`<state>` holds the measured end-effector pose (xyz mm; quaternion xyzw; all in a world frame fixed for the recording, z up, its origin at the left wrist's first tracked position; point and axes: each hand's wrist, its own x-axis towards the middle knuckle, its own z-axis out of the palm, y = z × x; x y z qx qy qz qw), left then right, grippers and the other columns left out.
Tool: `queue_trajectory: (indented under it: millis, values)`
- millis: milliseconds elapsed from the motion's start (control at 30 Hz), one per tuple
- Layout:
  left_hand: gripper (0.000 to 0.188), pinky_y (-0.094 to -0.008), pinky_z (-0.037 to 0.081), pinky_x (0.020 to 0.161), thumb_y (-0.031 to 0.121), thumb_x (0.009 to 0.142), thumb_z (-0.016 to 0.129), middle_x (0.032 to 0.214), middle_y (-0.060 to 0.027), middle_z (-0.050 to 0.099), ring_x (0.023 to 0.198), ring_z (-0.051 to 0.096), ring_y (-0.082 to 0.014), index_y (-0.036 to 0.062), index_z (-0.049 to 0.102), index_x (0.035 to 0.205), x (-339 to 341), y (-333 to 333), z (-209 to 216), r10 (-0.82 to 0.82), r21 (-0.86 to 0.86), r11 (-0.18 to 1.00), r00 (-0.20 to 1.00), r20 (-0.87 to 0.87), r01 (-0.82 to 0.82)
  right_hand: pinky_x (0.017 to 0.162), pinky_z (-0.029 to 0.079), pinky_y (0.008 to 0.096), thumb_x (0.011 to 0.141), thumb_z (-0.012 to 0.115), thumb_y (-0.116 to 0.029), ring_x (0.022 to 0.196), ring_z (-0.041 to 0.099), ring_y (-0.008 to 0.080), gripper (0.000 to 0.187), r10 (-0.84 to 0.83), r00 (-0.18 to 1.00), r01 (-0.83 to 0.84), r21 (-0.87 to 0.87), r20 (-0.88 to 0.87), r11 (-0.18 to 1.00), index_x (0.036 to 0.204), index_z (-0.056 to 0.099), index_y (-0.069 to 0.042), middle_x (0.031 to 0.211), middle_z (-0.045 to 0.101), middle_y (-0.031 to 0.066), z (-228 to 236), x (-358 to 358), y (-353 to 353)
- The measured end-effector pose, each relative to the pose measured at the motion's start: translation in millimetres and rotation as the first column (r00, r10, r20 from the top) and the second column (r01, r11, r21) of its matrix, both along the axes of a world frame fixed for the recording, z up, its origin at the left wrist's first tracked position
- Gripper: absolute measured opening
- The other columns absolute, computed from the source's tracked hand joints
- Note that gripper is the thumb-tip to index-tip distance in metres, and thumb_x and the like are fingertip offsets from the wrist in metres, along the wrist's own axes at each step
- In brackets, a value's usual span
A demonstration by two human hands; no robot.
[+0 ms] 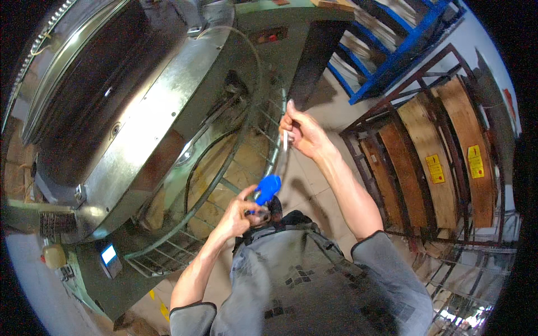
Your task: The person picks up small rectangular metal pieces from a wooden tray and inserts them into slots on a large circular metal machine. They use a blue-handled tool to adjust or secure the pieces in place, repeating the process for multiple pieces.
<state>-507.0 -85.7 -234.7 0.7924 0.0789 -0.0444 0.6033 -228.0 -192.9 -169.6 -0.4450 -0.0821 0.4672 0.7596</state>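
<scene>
My left hand (238, 217), in front of my waist, is closed around a blue rounded tool (268, 189) that looks like a tape measure; blur hides its details. Farther out and to the right, my right hand (302, 130) is closed with its thumb pointing up. From between its fingers sticks a pale, narrow end piece (286, 140). A blurred greyish strip (282, 162) seems to run from there down to the blue tool. Both hands hang in the air beside a curved metal guard rail (238, 143), and I cannot tell whether either touches it.
A large machine with a shiny metal front (162, 92) fills the left. A small lit screen (109, 255) stands at lower left. On the right, a dark metal rack (353, 131) holds wooden boards (428, 151) with yellow labels. Behind it is a blue shelf frame (386, 64).
</scene>
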Motion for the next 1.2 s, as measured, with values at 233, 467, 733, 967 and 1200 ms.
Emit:
queue_trajectory:
  millis: [233,467,733,967,1200]
  values:
    - [0.039,-0.0396,0.056,0.083,-0.015,0.066,0.061,0.147,-0.0270,0.047,0.112,0.066,-0.0395,0.0025,0.077,0.096,-14,-23,3,-0.136,0.173,0.976,0.990,0.034,0.129,0.037,0.023,0.0168,0.105,0.053,-0.037,0.044,0.027,0.0020,0.038,0.469,0.869,-0.444,0.167,-0.160,0.880,0.077,0.046,-0.012,0.065,0.039,-0.0029,-11,42,-26]
    - [0.039,-0.0402,0.056,0.083,-0.017,0.064,0.061,0.148,-0.0267,0.046,0.108,0.067,-0.0384,0.0021,0.077,0.094,-14,-9,-1,0.000,0.208,0.978,1.000,0.026,-0.005,0.052,0.041,0.0252,0.104,0.055,-0.029,0.046,0.031,0.0074,0.039,0.495,0.851,-0.450,0.243,-0.176,0.859,0.072,0.043,-0.010,0.055,0.033,-0.0059,-29,42,-42]
    - [0.034,-0.0379,0.055,0.082,-0.014,0.067,0.072,0.150,-0.0232,0.044,0.099,0.065,-0.0275,0.0010,0.077,0.097,1,1,2,0.135,0.181,0.974,0.990,0.029,-0.138,0.090,0.053,0.0375,0.089,0.074,-0.037,0.105,0.065,0.0199,0.064,0.409,0.863,-0.379,-0.155,0.296,0.912,0.138,0.051,-0.004,0.114,0.069,0.0106,-23,-31,-46]
    - [0.044,-0.0371,0.056,0.083,-0.018,0.070,0.061,0.156,-0.0216,0.037,0.108,0.063,-0.0253,0.0000,0.074,0.107,24,-23,-5,0.331,-0.297,0.902,0.944,0.012,-0.312,0.073,0.052,0.0318,0.088,0.074,-0.032,0.081,0.063,0.0135,0.036,0.385,0.675,0.014,-0.532,0.630,0.846,0.103,0.070,0.000,0.085,0.069,0.0072,-13,-76,-33]
    - [0.026,-0.0308,0.056,0.084,-0.012,0.078,0.070,0.106,-0.0104,0.072,0.100,0.069,-0.0199,-0.0042,0.070,0.103,7,-6,49,0.575,-0.106,0.813,0.762,0.298,-0.572,0.062,0.049,0.0376,0.090,0.069,-0.013,0.064,0.060,0.0235,0.016,0.300,0.352,0.377,-0.427,0.887,0.822,0.096,0.064,0.000,0.074,0.063,0.0137,-54,3,-23]
